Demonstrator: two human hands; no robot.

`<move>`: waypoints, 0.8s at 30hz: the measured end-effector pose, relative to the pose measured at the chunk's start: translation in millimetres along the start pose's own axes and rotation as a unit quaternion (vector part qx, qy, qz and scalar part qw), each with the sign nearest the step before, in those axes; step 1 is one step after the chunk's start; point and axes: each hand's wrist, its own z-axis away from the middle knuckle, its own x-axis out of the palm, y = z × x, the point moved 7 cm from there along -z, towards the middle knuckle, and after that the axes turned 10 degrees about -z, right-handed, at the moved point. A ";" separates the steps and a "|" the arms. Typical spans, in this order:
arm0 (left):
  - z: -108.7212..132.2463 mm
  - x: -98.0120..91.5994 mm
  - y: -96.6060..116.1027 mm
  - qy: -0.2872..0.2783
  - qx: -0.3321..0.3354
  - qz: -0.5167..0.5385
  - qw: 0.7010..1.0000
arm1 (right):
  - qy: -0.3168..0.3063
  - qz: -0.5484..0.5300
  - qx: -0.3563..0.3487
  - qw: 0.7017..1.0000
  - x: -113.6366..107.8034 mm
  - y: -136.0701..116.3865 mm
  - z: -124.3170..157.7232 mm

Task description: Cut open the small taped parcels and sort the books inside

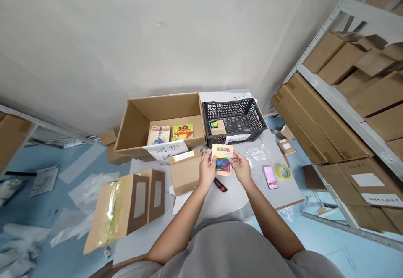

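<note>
Between my two hands is a small cream box [222,150] with a colourful picture on its front. My left hand [208,168] grips its left edge, thumb on the front. On the opposite edge my right hand [241,168] is closed the same way. Just below the box lies a black and red box cutter [220,184] on the table. Beyond my hands stands a black plastic crate [260,120] with a small box [218,127] inside. An open cardboard box [135,120] to its left holds a pale box [159,135] and a yellow-green box [183,132].
Left of my hands are a small carton [185,173] and taped cartons [119,206]. A pink-screened phone [270,177], a tape roll [283,171] and crumpled clear plastic [258,153] lie to the right. Shelving [315,87] with cartons rises at the right, beside the table [289,196].
</note>
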 end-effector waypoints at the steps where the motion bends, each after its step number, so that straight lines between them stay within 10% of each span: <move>1: -7.6 7.0 -0.6 0.010 0.003 -0.034 0.999 | 0.003 0.003 0.002 1.000 -5.5 5.2 -12.1; 15: -204.4 100.3 -31.9 0.024 -0.020 -0.213 0.976 | -0.119 0.241 -0.011 0.963 20.8 73.1 -252.7; 24: -250.9 123.0 -81.1 -0.007 -0.092 -0.139 0.986 | -0.210 0.364 0.027 0.907 48.3 130.3 -296.8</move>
